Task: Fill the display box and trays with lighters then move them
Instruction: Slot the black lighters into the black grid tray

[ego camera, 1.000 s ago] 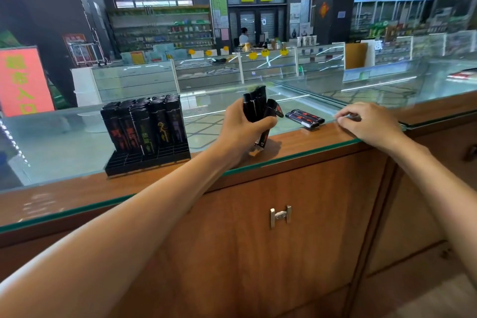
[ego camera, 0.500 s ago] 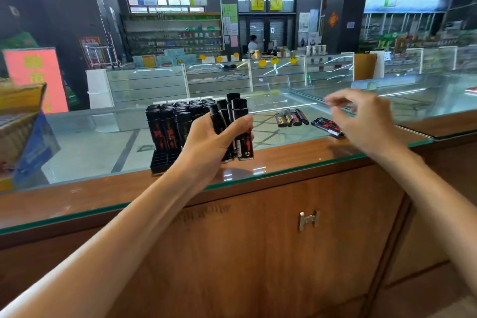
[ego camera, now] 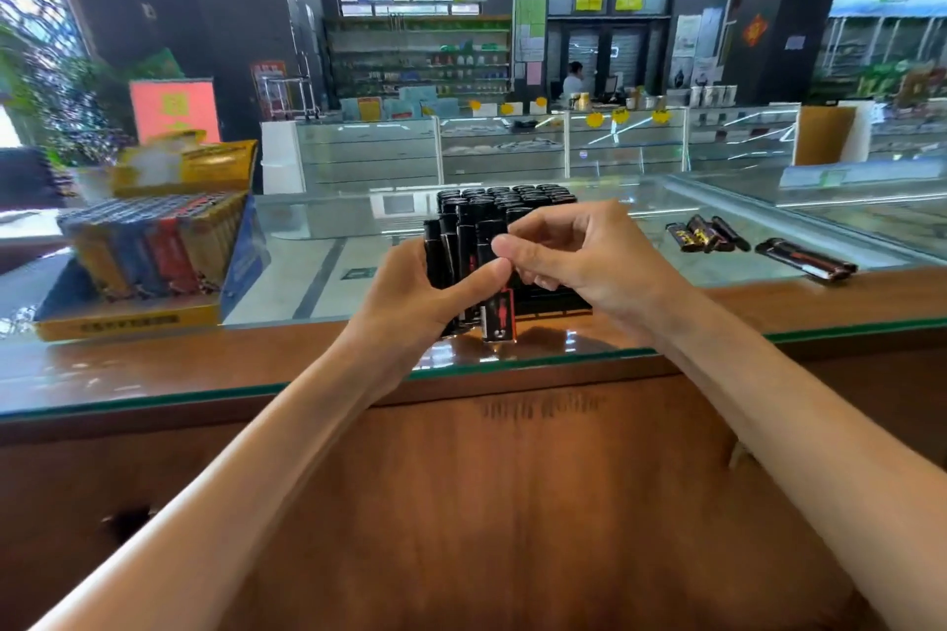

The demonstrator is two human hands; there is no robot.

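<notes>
Several black lighters, one handful, are gripped upright in the left hand over the counter's wooden edge, directly before the black slotted tray. The right hand, fingers curled, appears to pinch the head of the front lighter, which sits lower than the rest. Bodies: slim, flat-sided, glossy plastic with red print, probably slick. Tray: rigid, rear rows stocked, front hidden by the hands. Glass top: hard, reflective. Risks, as judged: drawing one piece may loosen the handful and spill it over the near edge, and a lighter seated askew could tip its neighbours. Also present: loose lighters on the glass to the right, and a yellow cardboard display box of coloured lighters to the left.
</notes>
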